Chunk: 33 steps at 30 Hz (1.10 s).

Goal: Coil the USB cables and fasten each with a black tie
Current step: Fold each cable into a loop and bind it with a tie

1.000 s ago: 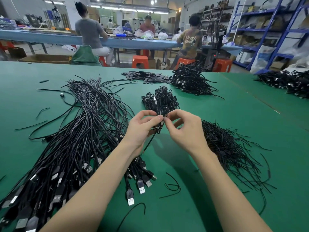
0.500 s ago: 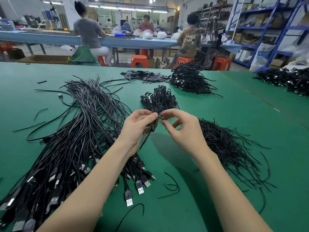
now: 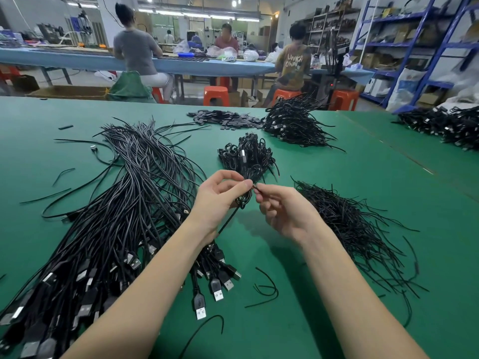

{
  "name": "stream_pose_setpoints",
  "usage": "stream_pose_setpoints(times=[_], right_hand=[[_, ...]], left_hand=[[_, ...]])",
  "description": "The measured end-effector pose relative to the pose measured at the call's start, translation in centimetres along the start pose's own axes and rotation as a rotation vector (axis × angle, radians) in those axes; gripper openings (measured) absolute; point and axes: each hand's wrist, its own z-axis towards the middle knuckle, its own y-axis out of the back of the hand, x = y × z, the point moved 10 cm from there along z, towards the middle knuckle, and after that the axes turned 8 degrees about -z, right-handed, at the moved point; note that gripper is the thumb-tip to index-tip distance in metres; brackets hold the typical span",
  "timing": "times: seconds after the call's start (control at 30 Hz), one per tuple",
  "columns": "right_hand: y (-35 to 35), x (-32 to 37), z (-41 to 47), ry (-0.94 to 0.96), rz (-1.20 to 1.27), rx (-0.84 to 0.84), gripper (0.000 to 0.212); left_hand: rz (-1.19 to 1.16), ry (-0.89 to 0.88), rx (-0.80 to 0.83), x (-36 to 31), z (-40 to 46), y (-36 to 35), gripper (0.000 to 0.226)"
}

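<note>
My left hand pinches a small coiled black USB cable above the green table, its loose end trailing down past my wrist. My right hand pinches the end of a thin black tie at the top of that coil, fingertips almost meeting those of the left. A long bundle of uncoiled USB cables lies to the left, plugs toward me. A heap of loose black ties lies to the right. A small pile of tied coils sits just beyond my hands.
A bigger heap of coiled cables and a flat pile of dark pieces lie farther back. More cables rest on the table at far right. Stray ties lie near me. People sit at a blue bench behind.
My right hand has drawn slightly to the right and lowered, its fingers pulling on the tie's end. The left hand keeps its hold on the coil.
</note>
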Motion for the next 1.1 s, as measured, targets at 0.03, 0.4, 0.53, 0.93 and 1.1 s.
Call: stream_pose_setpoints(times=[0.03, 0.4, 0.53, 0.93, 1.1], right_hand=[[-0.4, -0.8, 0.0, -0.071, 0.101, 0.038, 0.014], [0.8, 5.5, -2.2, 0.729, -0.814, -0.229, 0.018], [1.1, 5.9, -2.5, 0.764, -0.881, -0.229, 0.017], [1.9, 3.8, -1.2, 0.48, -0.536, -0.166, 0.012], [0.1, -0.9, 0.1, 0.01, 0.002, 0.044, 0.011]], left_hand=[[0.022, -0.012, 0.006, -0.1, 0.0, -0.1, 0.017], [-0.03, 0.139, -0.014, 1.5, 0.3, 0.7, 0.012], [-0.037, 0.171, 0.011, 1.6, 0.2, 0.6, 0.011], [-0.033, 0.115, 0.033, 1.2, 0.0, 0.2, 0.013], [-0.059, 0.022, 0.048, 0.4, 0.0, -0.1, 0.027]])
